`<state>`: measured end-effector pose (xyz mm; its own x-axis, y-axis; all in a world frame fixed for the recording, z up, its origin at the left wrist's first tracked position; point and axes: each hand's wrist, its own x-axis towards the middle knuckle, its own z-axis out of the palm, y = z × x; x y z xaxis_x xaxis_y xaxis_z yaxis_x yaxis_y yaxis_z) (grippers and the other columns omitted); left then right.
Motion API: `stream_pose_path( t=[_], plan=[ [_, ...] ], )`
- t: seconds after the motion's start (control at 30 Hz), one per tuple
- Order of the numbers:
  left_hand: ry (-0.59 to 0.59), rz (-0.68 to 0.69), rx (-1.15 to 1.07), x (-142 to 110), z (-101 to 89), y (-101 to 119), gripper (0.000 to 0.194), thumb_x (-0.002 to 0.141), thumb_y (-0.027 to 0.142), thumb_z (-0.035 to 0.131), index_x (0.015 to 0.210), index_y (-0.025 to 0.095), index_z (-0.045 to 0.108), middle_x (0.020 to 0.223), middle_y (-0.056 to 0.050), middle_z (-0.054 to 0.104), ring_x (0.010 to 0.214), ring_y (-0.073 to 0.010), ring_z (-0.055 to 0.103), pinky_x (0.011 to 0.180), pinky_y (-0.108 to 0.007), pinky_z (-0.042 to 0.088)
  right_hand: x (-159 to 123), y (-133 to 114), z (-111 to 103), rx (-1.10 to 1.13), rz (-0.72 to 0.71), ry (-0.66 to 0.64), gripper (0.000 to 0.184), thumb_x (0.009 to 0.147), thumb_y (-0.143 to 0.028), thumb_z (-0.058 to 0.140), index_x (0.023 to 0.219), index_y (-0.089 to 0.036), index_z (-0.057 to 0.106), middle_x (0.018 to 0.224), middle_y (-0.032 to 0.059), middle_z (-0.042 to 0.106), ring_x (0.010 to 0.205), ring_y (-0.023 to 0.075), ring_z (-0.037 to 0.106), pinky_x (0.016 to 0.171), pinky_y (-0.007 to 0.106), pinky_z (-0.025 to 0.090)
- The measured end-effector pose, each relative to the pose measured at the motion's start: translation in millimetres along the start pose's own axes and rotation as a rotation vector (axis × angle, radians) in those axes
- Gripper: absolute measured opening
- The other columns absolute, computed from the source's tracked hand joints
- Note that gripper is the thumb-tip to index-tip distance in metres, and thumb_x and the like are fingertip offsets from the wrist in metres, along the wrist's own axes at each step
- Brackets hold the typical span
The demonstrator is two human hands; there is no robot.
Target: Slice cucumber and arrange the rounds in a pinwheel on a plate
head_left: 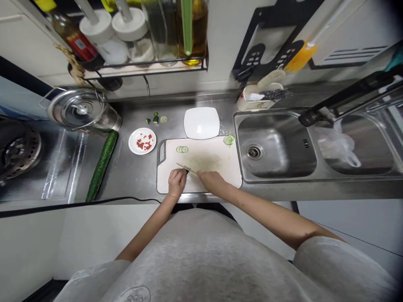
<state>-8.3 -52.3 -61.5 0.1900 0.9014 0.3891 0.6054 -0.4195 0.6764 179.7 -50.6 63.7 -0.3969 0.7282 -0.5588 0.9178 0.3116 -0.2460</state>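
Note:
My right hand (211, 181) is wrapped round the handle of a small knife (185, 167), its blade pointing left over the cutting board (201, 144). Beside the blade, my left hand (176, 182) is closed with its fingertips on a small dark green piece of cucumber (187, 170), mostly hidden by fingers and knife. Tiny pale bits lie just below the blade. A short row of cucumber slices (181, 149) rests at the board's upper left. More cucumber slices (228, 139) are heaped at its upper right corner.
Behind the board stands a white square plate (201, 121). Left of it are a plate of red pieces (138, 144), cucumber scraps (155, 119), a whole cucumber (103, 163) and a lidded steel pot (78, 110). The sink (277, 167) adjoins the board's right side.

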Motion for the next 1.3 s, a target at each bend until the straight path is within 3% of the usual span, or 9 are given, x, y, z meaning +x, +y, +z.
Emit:
stream_pose_path(
  t=[0.27, 1.3],
  plan=[
    [0.003, 0.003, -0.004, 0, 0.2, -1, 0.015, 0.089, 0.02, 0.052, 0.095, 0.021, 0.066, 0.088, -0.007, 0.066, 0.09, -0.0173, 0.059, 0.081, -0.034, 0.05, 5, -2, -6, -0.008, -0.009, -0.01, 0.026, 0.093, -0.009, 0.033, 0.109, -0.013, 0.053, 0.092, 0.0133, 0.069, 0.088, 0.0224, 0.067, 0.071, 0.028, 0.048],
    [-0.009, -0.033, -0.007, 2, -0.6, 1, 0.015, 0.09, 0.021, 0.051, 0.095, 0.021, 0.065, 0.091, -0.007, 0.067, 0.09, -0.0175, 0.061, 0.081, -0.035, 0.052, 40, 1, 6, 0.067, -0.028, 0.01, 0.029, 0.093, -0.01, 0.033, 0.113, -0.012, 0.054, 0.099, 0.0141, 0.069, 0.094, 0.0232, 0.065, 0.078, 0.031, 0.048]
  ],
)
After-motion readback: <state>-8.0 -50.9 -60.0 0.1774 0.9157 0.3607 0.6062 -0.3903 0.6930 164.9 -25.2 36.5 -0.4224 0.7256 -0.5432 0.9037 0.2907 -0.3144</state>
